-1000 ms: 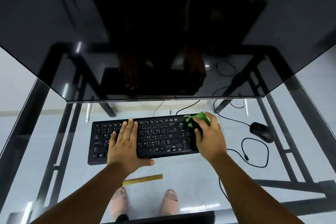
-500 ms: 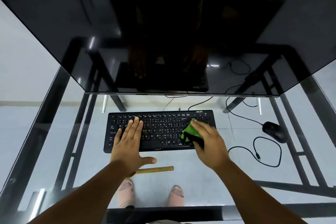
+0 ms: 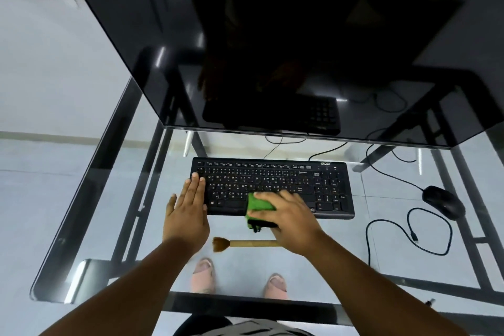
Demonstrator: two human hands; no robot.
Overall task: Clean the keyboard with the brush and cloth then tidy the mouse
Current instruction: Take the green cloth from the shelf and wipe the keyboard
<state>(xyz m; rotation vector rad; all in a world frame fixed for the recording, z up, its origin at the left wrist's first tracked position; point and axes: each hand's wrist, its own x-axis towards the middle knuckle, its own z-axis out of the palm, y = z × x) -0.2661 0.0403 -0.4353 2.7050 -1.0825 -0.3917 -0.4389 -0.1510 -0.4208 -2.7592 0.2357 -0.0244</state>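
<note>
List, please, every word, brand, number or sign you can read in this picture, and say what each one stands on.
"acer": brand mark on the top right of the black keyboard.
Key legends on the keyboard: pale letters and symbols, too small and blurred to read reliably.
Mouse, green cloth, brush and monitor: no readable text.
</note>
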